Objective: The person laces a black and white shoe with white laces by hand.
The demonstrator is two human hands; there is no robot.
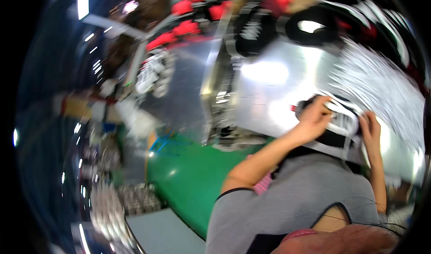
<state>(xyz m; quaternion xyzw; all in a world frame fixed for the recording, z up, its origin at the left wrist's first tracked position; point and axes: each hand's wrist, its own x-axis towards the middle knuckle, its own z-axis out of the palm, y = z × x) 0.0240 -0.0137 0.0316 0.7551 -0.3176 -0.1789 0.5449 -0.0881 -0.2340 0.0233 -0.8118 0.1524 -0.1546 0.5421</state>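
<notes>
The view is blurred and tilted. My left hand [314, 118] and my right hand [371, 130] both grip a black-and-white piece [342, 127], the left on its left edge and the right on its right edge. The piece rests at the near edge of a shiny metal table [274, 92]. My grey sleeve and bare left forearm reach up to it from the lower middle. What kind of piece it is cannot be told through the blur.
More black-and-white pieces [251, 29] and red ones [188, 16] lie in piles at the back. A green floor [188, 173] shows below the table. A grey surface [157, 231] and shiny small parts [107, 204] sit at the lower left.
</notes>
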